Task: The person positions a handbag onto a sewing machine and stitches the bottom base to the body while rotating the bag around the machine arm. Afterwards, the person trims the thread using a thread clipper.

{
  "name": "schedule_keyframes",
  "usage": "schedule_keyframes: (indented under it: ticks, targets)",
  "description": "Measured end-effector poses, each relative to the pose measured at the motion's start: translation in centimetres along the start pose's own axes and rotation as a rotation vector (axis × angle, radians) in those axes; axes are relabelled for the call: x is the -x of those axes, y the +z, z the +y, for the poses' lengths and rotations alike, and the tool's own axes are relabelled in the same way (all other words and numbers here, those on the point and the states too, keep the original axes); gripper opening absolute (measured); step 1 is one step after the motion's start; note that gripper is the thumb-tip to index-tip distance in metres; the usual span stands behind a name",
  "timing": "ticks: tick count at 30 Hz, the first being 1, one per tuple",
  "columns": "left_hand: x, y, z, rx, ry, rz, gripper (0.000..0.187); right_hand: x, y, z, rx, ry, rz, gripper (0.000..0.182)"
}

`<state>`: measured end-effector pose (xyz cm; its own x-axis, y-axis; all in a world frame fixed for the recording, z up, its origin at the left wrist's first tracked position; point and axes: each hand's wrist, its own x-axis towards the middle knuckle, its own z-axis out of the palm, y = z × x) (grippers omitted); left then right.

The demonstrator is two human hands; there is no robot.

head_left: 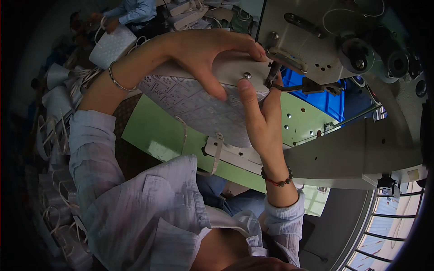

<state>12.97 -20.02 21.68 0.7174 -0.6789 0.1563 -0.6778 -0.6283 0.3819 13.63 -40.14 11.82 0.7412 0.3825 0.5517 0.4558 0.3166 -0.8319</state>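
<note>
A bag (194, 101) with a grey patterned side and a plain pale panel lies under the sewing machine head (273, 74). Arched over its pale panel, my left hand (199, 54) holds it, with the thumb on the patterned edge and the fingertips near the needle area. My right hand (262, 113) grips the bag's edge just below the needle area, thumb on top and the other fingers partly hidden behind. Pale straps (217, 156) hang from the bag. A round metal stud (247, 75) shows on the panel between my hands.
The green machine table (153, 128) extends beneath the bag. Behind the needle area is a blue crate (312, 92). The large machine arm (334, 153) fills the right side. Many white bags (56, 99) are piled at the left. Another person (135, 11) handles a white bag at the top left.
</note>
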Motion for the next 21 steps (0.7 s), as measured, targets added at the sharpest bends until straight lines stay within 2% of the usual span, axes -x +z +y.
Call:
schedule_keyframes:
  ticks: [4, 7, 9, 12, 13, 15, 18, 21]
  targets:
    - [0.2, 0.5, 0.1, -0.029, 0.039, 0.038, 0.084, -0.1, -0.3, -0.1, -0.019, 0.012, -0.021, 0.055]
    - [0.3, 0.9, 1.0, -0.062, -0.046, 0.032, 0.083, -0.4, -0.8, -0.3, -0.053, 0.097, -0.060, 0.053]
    - [0.4, 1.1, 1.8, -0.142, -0.180, 0.026, 0.080, -0.7, -1.1, -0.6, -0.084, 0.153, -0.105, 0.053]
    - [0.7, 2.2, 1.5, -0.240, -0.183, 0.106, 0.080, -1.1, -1.9, -0.6, -0.116, 0.264, -0.147, 0.054]
    - [0.7, 2.2, 1.6, -0.238, -0.185, 0.104, 0.080, -1.2, -2.1, -0.3, -0.117, 0.267, -0.146, 0.054]
    - [1.1, 1.9, 2.6, -0.163, -0.322, 0.031, 0.093, -1.4, -2.2, -0.2, -0.067, 0.245, -0.202, 0.053]
    - [1.6, 2.5, 3.6, -0.295, -0.381, 0.079, 0.093, -1.8, -2.7, -0.1, -0.117, 0.267, -0.228, 0.053]
    - [2.3, 2.6, 3.8, -0.291, -0.381, 0.098, 0.091, -2.2, -2.7, -0.3, -0.147, 0.286, -0.267, 0.053]
